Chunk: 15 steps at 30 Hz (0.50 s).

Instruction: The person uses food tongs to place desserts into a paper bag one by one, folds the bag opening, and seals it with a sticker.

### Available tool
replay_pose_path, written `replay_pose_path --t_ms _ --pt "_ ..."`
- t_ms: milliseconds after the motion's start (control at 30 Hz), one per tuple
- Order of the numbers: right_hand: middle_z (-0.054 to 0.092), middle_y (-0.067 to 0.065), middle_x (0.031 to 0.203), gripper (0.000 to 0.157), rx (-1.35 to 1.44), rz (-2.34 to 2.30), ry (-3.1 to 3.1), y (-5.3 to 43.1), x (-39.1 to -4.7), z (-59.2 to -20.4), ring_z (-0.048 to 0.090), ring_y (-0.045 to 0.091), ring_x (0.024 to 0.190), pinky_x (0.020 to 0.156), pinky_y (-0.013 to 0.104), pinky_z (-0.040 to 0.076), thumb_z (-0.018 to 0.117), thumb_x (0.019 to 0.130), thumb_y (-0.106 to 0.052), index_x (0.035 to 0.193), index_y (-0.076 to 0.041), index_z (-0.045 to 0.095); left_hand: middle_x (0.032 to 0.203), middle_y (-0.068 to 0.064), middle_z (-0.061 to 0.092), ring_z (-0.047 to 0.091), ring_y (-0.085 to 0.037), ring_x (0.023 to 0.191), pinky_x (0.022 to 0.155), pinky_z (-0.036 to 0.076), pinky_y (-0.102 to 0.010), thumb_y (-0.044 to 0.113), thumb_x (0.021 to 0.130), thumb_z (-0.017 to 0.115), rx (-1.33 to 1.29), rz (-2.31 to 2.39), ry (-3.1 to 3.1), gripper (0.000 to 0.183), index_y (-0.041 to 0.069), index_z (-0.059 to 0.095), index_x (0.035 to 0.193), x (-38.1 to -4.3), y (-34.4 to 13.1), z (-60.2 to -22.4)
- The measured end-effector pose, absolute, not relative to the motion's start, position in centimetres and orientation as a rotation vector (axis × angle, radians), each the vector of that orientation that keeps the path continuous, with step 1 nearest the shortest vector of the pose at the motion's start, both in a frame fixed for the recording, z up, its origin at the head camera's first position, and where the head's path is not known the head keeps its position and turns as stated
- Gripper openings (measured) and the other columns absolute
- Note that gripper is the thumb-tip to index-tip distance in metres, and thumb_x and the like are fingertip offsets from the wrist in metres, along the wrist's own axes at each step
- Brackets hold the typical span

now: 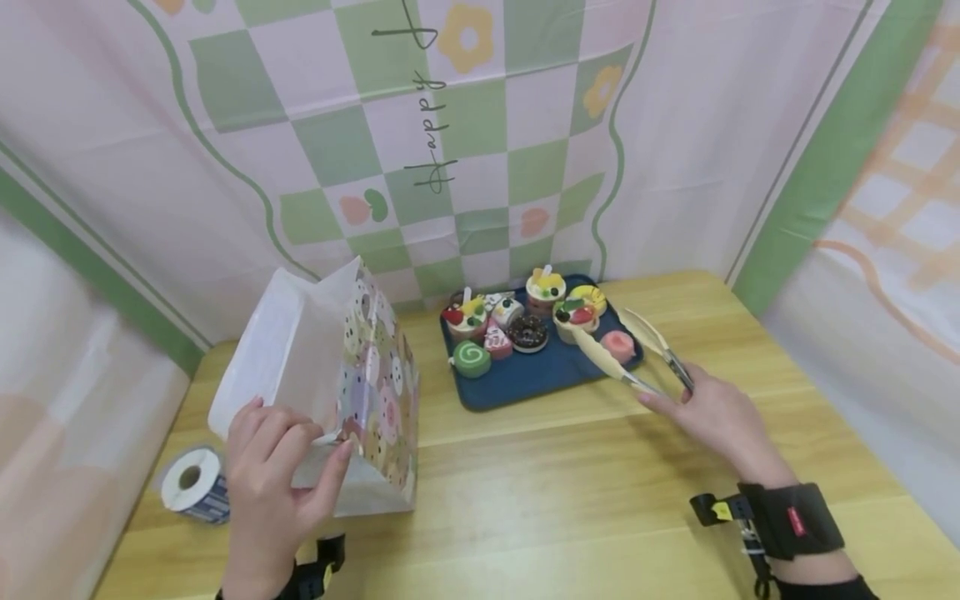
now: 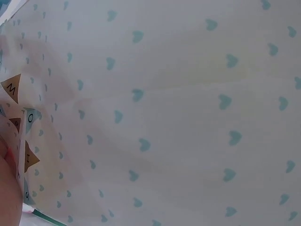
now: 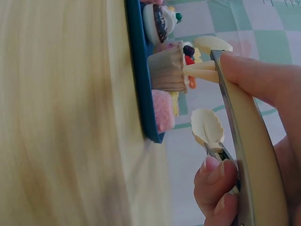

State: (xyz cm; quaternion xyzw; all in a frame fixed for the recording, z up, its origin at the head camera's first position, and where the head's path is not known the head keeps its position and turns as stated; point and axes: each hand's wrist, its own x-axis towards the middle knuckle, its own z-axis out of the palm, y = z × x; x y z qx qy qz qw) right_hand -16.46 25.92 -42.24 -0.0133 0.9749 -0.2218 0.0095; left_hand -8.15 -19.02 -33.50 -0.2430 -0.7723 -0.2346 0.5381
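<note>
My left hand point(image 1: 273, 475) pinches the near rim of an upright paper gift bag point(image 1: 386, 408) with cartoon animal faces; its mouth gapes. In the left wrist view, the heart-printed side of the bag point(image 2: 183, 117) fills the picture. My right hand point(image 1: 723, 417) holds a pair of cream-tipped tongs point(image 1: 602, 357), arms spread apart, over the right end of a blue tray point(image 1: 517, 393). One tip overlaps a fruit-topped dessert cup point(image 1: 567, 331), the other lies to its right. A pink round sweet point(image 1: 618, 344) shows between the arms. The right wrist view shows the tongs point(image 3: 256, 155) beside the cup point(image 3: 167, 70).
Other toy sweets share the tray: a chocolate donut point(image 1: 528, 333), a green swirl roll point(image 1: 472, 359), a pink cake slice point(image 1: 497, 340) and more cups. A label roll point(image 1: 193, 483) stands left of the bag. Printed curtain point(image 1: 480, 125) hangs behind the wooden table point(image 1: 495, 483).
</note>
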Motion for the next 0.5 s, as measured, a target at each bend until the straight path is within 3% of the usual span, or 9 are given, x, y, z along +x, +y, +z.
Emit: replay_pose_path --t_ms 167,367,500 --pt "0.06 0.013 0.075 0.086 -0.011 -0.691 3.012 26.3 -16.5 -42.9 0.052 0.023 0.058 0.046 0.031 0.037 0.053 0.078 -0.071 0.114 0.006 0.05 0.058 -0.01 0.053 0.046 -0.032 0.062 0.075 0.036 -0.058 0.04 0.088 0.058 -0.583 -0.572 -1.851 0.051 0.0 0.054 0.056 -8.3 -19.4 -34.0" --pt "0.06 0.012 0.073 0.079 0.015 -0.69 3.0 26.3 -16.7 -43.8 0.052 0.024 0.059 0.046 0.032 0.037 0.056 0.076 -0.071 0.103 0.003 0.053 0.058 -0.01 0.053 0.046 -0.032 0.061 0.075 0.036 -0.057 0.04 0.087 0.059 -0.573 -0.576 -1.841 0.051 0.0 0.054 0.056 -8.3 -19.6 -34.2" --pt "0.064 0.019 0.078 0.085 0.016 -0.682 3.013 26.5 -16.7 -44.2 0.056 0.029 0.063 0.05 0.038 0.042 0.057 0.075 -0.071 0.109 0.007 0.054 0.058 -0.01 0.053 0.046 -0.033 0.062 0.074 0.035 -0.057 0.041 0.087 0.058 -0.567 -0.578 -1.848 0.052 0.0 0.054 0.056 -8.4 -19.6 -34.2"
